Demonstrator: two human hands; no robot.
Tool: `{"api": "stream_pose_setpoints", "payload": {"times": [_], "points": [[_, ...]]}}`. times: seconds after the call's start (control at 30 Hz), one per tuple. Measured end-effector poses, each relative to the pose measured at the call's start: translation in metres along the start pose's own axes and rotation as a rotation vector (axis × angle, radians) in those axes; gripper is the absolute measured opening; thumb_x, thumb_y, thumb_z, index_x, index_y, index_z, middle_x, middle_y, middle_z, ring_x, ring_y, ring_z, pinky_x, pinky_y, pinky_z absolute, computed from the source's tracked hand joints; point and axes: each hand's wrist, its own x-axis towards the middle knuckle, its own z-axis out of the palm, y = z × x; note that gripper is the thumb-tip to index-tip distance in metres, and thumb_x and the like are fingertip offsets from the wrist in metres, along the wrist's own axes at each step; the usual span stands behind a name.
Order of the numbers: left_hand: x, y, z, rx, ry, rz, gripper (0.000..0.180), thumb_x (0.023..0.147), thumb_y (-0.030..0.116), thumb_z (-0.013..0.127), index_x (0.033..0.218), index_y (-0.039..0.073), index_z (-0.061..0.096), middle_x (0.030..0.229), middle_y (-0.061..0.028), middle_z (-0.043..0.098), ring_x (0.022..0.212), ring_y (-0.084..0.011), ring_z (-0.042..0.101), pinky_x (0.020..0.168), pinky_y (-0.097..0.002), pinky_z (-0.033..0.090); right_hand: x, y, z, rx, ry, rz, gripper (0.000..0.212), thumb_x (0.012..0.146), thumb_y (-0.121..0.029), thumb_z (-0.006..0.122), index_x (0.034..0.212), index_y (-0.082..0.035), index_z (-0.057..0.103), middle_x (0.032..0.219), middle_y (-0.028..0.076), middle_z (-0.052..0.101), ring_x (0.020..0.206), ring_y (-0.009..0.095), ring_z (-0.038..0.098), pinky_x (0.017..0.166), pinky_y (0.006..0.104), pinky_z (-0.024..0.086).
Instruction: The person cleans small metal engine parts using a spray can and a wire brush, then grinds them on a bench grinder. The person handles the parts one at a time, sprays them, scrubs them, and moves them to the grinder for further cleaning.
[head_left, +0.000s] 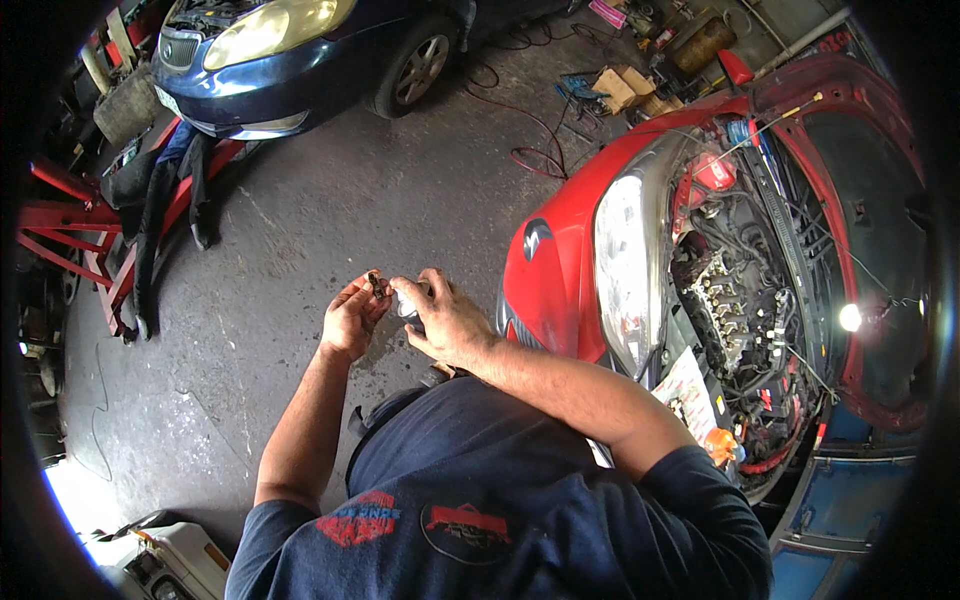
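Head view: how were things gripped?

"The left hand (350, 320) pinched a small part (377, 285) at its one o'clock; the right hand (452, 322) wrapped around what looked like a can (408, 299), at its ten."

"Why so close together?"

"Probably so the can's end faced the part."

"How many were there?"

"Two hands, one part, one can; a red car (560, 270) at three o'clock, a blue car (320, 85) at eleven."

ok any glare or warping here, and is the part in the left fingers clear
Head view: a bright light flares by the raised hood, a lower-left patch washes out white; same view, fisheye bends edges toward a black rim; same view, the small dark part in the left fingers is too small to identify.
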Motion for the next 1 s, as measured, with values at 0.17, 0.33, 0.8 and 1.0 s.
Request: {"api": "stream_pose_setpoints", "payload": {"times": [0.17,0.33,0.8,1.0], "points": [[-0.001,0.001,0.0,0.006,0.034,-0.005,0.028,0.102,0.014,0.051,0.127,0.002,0.054,0.107,-0.0062,0.064,0.1,-0.0182,0.066,0.096,-0.0326,0.053,-0.001,-0.003,0.004,-0.016,0.001,-0.008,0.072,0.082,-0.021,0.075,0.142,-0.016,0.035,0.12,0.019,0.044,0.108,0.038,0.06,0.083,0.0445,0.059],[0.002,0.001,-0.001,0.09,0.018,0.004,0.023,0.098,0.015,0.061,0.118,0.004,0.057,0.104,-0.0053,0.064,0.096,-0.0166,0.066,0.091,-0.0309,0.054,-0.001,-0.003,0.004,0.047,0.013,0.032,0.073,0.08,-0.019,0.075,0.141,-0.016,0.035,0.119,0.019,0.045,0.109,0.038,0.059,0.085,0.0453,0.058],[-0.006,0.001,0.011,0.088,0.16,-0.024,0.029,0.099,0.018,0.06,0.125,0.005,0.058,0.1,-0.0046,0.067,0.079,-0.0124,0.065,0.079,-0.0298,0.057,-0.007,-0.006,0.003,-0.045,-0.038,0.011,0.07,0.085,-0.021,0.072,0.144,-0.015,0.034,0.123,0.02,0.044,0.11,0.038,0.059,0.087,0.0469,0.058],[-0.007,-0.003,0.017,0.586,0.131,0.175,0.038,0.092,0.015,0.071,0.125,0.001,0.06,0.104,-0.0086,0.07,0.088,-0.0142,0.067,0.084,-0.0297,0.056,-0.007,-0.002,0.005,-0.045,-0.049,0.028,0.071,0.083,-0.021,0.073,0.142,-0.016,0.033,0.121,0.019,0.042,0.109,0.038,0.059,0.087,0.0452,0.058]]}}
